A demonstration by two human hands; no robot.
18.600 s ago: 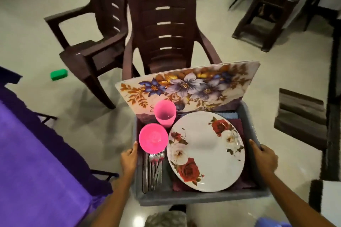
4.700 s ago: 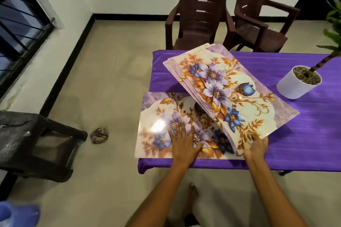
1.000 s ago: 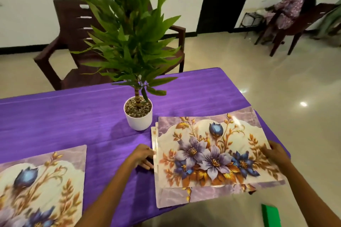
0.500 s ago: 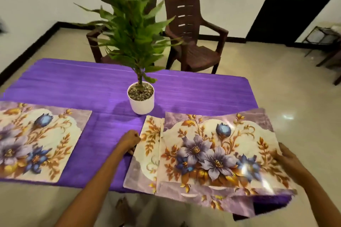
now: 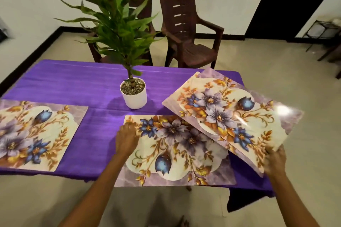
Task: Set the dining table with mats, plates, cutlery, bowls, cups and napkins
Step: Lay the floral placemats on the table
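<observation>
Three floral mat positions show on the purple-clothed table [image 5: 77,83]. One mat [image 5: 36,134] lies flat at the near left. A second mat [image 5: 175,155] lies flat at the near edge, right of centre; my left hand [image 5: 127,139] rests on its left part with fingers spread. My right hand [image 5: 275,160] grips the near edge of the remaining mats [image 5: 232,114], a thin stack held tilted above the table's right end, overlapping the second mat's right corner.
A white pot with a tall green plant [image 5: 133,92] stands mid-table, just behind the second mat. Two brown plastic chairs [image 5: 186,31] stand beyond the far edge. A dark doorway and a small stand are at the far right. Tiled floor surrounds the table.
One mat has come off the stack and now lies flat under my left hand. My right hand has lifted the other mats and swung them rightward, tilted.
</observation>
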